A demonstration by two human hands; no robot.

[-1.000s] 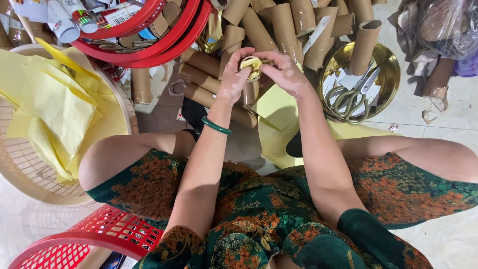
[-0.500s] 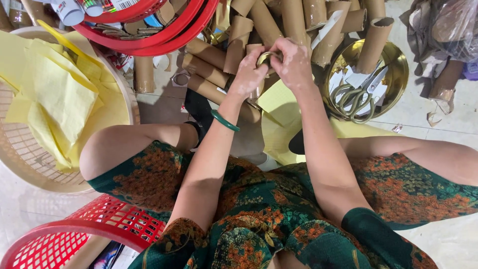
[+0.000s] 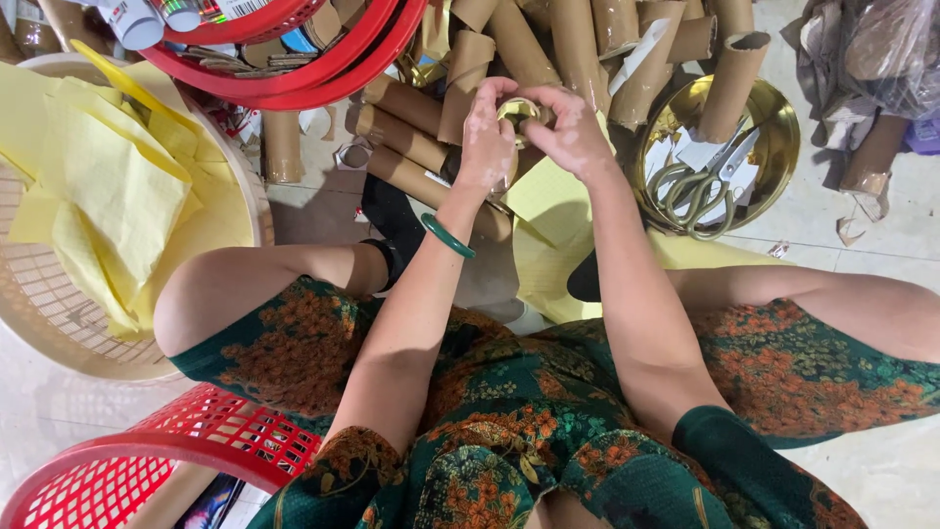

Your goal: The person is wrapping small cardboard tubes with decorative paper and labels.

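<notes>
Gold roll (image 3: 519, 110) | pinched between left hand (image 3: 487, 147); right hand (image 3: 568, 132)

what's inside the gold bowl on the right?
The gold bowl holds a pair of scissors with pale green handles, white paper scraps and a cardboard tube leaning in over the rim. Whatever lies beneath the scissors and scraps is covered.

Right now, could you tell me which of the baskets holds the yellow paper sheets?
The cream basket at far left holds the yellow sheets. The red basket above it holds tubes and bottles, and the other red basket sits bottom left.
</notes>
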